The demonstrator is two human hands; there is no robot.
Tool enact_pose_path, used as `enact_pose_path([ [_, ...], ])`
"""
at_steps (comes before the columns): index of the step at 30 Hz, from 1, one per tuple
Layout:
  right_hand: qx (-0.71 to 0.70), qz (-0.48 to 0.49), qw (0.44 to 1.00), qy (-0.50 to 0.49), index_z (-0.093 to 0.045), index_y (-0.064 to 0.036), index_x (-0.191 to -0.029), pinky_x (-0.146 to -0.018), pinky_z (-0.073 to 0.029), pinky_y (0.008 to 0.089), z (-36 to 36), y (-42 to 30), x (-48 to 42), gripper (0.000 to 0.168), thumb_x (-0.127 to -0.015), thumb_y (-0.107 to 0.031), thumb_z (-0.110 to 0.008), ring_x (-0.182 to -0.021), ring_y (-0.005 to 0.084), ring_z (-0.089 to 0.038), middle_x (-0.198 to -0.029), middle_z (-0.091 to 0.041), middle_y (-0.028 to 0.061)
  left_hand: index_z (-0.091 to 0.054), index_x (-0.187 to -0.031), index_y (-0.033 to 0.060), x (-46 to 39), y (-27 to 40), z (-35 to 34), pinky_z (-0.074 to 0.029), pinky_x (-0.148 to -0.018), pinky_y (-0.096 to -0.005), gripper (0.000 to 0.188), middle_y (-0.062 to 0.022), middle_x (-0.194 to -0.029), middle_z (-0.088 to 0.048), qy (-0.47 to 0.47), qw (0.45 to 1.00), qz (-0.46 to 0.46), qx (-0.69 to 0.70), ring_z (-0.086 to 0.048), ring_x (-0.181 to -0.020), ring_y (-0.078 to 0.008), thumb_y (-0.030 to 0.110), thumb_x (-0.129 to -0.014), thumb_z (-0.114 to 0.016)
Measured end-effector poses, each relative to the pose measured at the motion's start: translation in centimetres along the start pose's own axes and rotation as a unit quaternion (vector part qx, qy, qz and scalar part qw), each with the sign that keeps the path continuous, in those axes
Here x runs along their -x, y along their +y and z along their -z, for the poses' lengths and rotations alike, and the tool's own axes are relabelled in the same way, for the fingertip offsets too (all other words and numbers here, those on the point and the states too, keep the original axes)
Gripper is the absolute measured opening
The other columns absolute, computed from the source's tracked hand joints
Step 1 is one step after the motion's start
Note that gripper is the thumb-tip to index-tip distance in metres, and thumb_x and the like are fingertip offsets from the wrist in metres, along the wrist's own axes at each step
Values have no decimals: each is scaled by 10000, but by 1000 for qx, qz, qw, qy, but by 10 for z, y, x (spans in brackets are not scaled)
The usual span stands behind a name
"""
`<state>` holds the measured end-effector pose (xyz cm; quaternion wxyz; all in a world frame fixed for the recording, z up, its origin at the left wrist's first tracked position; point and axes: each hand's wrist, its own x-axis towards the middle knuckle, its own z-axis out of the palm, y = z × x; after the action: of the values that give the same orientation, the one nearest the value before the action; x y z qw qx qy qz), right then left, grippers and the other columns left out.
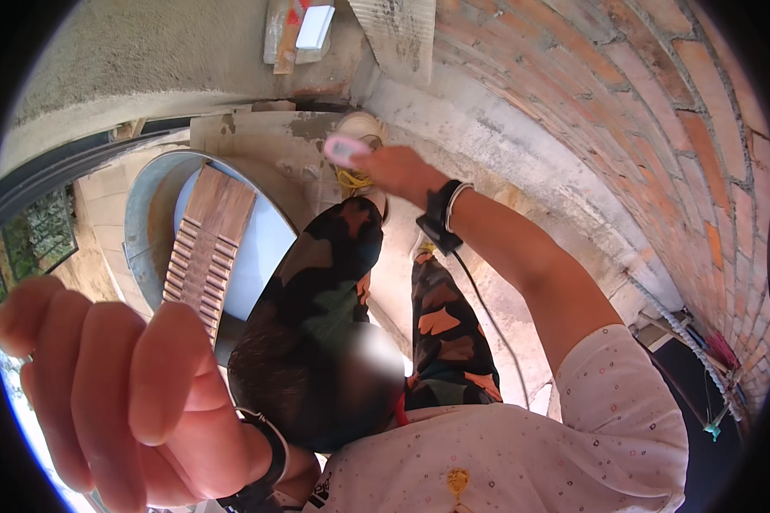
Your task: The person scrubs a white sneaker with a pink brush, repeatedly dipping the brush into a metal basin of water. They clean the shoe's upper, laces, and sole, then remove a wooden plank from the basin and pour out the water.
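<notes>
Close to the camera at the lower left, my left hand (122, 397) is raised with its fingers curled. Nothing shows in it, though the inside of the curl is partly hidden. My right hand (398, 170) reaches forward over my shoe (361, 128) and grips a small pink and pale oval object (345, 151), too blurred to name. A black strap with a small black box (441, 224) sits on the right wrist, and a thin dark cable (487, 308) runs from it towards my body. Below the left hand's level of view, my patterned trousers (321, 256) fill the middle.
A metal tub (142, 192) at left holds a ridged wooden washboard (215, 205), leaning over a pale blue surface (250, 269). A brick wall (616, 109) curves along the right, with a rope (674, 327) near it. Boards (289, 38) stand against the rendered wall ahead.
</notes>
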<state>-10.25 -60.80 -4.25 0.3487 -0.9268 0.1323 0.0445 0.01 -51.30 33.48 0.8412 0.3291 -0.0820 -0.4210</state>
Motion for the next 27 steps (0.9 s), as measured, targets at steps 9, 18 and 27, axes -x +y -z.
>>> enact_pose_path([
  [9, 109, 73, 990, -42, -666, -111, -707, -544, -498, 406, 20, -21, -27, 114, -729, -184, -581, -675, 294, -643, -690, -642, 126, -381, -992, 38, -4, -1, -1, -317, -679, -293, 77, -5, -652, -396, 6, 1000, -6, 25, -417, -536, -91, 75, -963, -320],
  [18, 5, 32, 997, -71, -626, -132, -830, -595, -498, 432, -8, -28, 5, 111, -771, -186, -547, -725, 323, -638, -698, -624, 114, -386, -994, 33, -13, 0, 5, -316, -682, -294, 88, -5, -648, -397, 24, 999, -1, 37, -418, -537, -93, 85, -967, -320],
  [27, -35, -91, 994, 48, -557, -200, -1116, -616, -484, 446, -1, 13, -22, 303, -846, -119, -446, -731, 329, -624, -748, -623, 130, -391, -997, 29, -14, -2, 3, -315, -685, -295, 100, -6, -644, -397, 35, 999, 4, 35, -420, -538, -95, 94, -971, -320],
])
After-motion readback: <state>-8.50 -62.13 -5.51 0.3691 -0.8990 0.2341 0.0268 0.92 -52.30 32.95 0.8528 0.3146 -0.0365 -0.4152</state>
